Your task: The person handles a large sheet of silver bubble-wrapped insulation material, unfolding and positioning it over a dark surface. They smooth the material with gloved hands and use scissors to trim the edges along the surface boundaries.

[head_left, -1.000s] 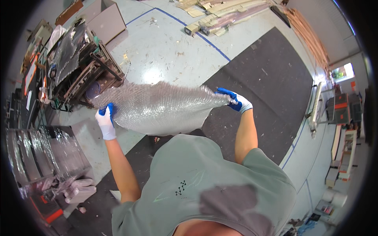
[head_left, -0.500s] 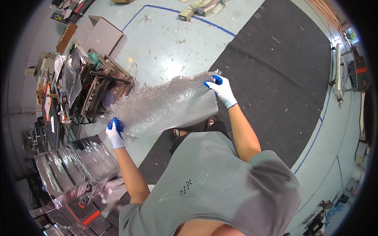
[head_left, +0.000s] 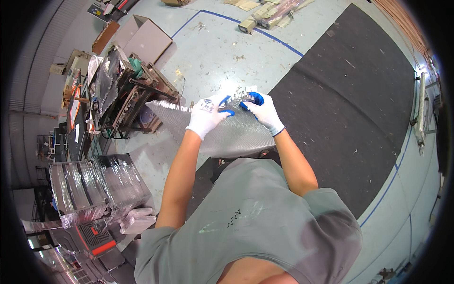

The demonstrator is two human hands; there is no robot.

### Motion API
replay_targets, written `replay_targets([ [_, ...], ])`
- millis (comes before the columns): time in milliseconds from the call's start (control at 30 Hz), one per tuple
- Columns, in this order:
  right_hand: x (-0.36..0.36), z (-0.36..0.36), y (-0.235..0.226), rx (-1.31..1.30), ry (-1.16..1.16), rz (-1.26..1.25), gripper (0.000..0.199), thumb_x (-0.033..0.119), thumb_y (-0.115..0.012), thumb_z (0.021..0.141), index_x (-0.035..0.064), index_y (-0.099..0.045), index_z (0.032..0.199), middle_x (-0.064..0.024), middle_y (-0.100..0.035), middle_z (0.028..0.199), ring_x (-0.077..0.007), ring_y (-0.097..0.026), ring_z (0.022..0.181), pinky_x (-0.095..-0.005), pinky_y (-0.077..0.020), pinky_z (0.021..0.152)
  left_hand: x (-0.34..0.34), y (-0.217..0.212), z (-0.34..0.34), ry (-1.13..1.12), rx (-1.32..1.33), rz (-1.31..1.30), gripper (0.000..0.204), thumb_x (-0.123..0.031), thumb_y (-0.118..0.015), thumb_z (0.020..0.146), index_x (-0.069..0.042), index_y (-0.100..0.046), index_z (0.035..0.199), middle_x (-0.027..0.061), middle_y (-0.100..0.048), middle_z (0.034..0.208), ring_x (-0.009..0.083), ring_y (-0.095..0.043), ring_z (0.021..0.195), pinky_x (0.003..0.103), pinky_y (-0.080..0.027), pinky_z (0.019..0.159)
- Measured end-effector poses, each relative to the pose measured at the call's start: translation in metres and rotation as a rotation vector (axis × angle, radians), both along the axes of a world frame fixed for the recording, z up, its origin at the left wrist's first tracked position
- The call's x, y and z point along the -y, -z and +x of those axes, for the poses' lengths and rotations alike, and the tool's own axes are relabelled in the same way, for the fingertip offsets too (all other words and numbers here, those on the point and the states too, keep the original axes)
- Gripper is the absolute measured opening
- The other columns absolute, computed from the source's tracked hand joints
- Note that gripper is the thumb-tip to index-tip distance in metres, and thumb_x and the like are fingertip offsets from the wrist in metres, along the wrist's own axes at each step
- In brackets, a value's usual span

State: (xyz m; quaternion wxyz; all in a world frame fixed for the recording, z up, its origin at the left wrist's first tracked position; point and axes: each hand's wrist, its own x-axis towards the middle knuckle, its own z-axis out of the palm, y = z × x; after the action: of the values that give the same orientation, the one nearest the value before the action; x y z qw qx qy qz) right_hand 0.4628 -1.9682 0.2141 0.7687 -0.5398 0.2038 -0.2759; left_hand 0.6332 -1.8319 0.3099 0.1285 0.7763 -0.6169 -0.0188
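A silvery honeycomb sheet with a ragged far edge hangs before my body, over the floor and the mat. My right hand, in a white glove with blue fingertips, grips the far edge at its right end. Close beside it, my left hand, gloved alike, has its thumb and fingers on the same edge, where the cells look bunched together. To the left of my left hand, the sheet's far corner sticks out unheld. Part of the edge is hidden behind the gloves.
A black mat covers the floor at right. On the left stand a cluttered metal rack, a cardboard box and a film-wrapped stack. Long cartons lie on the far floor.
My left hand has left the sheet's left end and moved right, close to my right hand. The sheet's left end now hangs free. My right hand still grips the right end.
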Motion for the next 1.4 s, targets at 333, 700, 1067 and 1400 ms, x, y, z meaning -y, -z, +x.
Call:
replay_targets([
  [333, -0.004, -0.005, -0.028, -0.1, 0.019, -0.27, 0.033, 0.012, -0.082, 0.085, 0.0012, -0.07, 0.113, 0.0012, -0.069, 0.085, -0.0081, -0.059, 0.073, -0.028, -0.0514, 0.071, 0.023, -0.065, 0.0, -0.043, -0.089, 0.256, 0.035, -0.043, -0.074, 0.085, -0.016, -0.077, 0.106, 0.0071, -0.076, 0.088, 0.0262, -0.074, 0.084, 0.037, -0.056, 0.076],
  [700, -0.004, 0.008, -0.055, -0.036, -0.038, -0.247, 0.03, 0.013, -0.078, 0.088, -0.0024, -0.072, 0.113, -0.0001, -0.07, 0.081, -0.0045, -0.056, 0.073, -0.0255, -0.0507, 0.068, 0.015, -0.14, 0.041, -0.026, -0.295, 0.23, 0.028, -0.017, -0.076, 0.086, 0.004, -0.075, 0.104, 0.0107, -0.076, 0.087, 0.0138, -0.07, 0.076, 0.029, -0.056, 0.075],
  [1067, -0.042, 0.011, -0.028, -0.146, -0.112, -0.216, 0.035, 0.014, -0.078, 0.087, 0.0018, -0.073, 0.119, -0.006, -0.077, 0.095, -0.0105, -0.066, 0.084, -0.0286, -0.0542, 0.08, 0.018, -0.076, 0.009, 0.122, -0.402, 0.083, 0.033, -0.015, -0.073, 0.088, 0.0, -0.071, 0.117, 0.0112, -0.076, 0.101, 0.0167, -0.072, 0.09, 0.03, -0.056, 0.083],
  [1400, -0.05, 0.012, -0.034, -0.083, -0.184, -0.133, 0.047, 0.017, -0.08, 0.085, 0.005, -0.068, 0.129, -0.0101, -0.075, 0.116, -0.0169, -0.07, 0.103, -0.0333, -0.0531, 0.094, 0.022, -0.071, 0.003, 0.11, -0.457, 0.114, 0.022, -0.016, -0.074, 0.084, -0.001, -0.073, 0.1, 0.0121, -0.074, 0.087, 0.0215, -0.072, 0.079, 0.033, -0.056, 0.077],
])
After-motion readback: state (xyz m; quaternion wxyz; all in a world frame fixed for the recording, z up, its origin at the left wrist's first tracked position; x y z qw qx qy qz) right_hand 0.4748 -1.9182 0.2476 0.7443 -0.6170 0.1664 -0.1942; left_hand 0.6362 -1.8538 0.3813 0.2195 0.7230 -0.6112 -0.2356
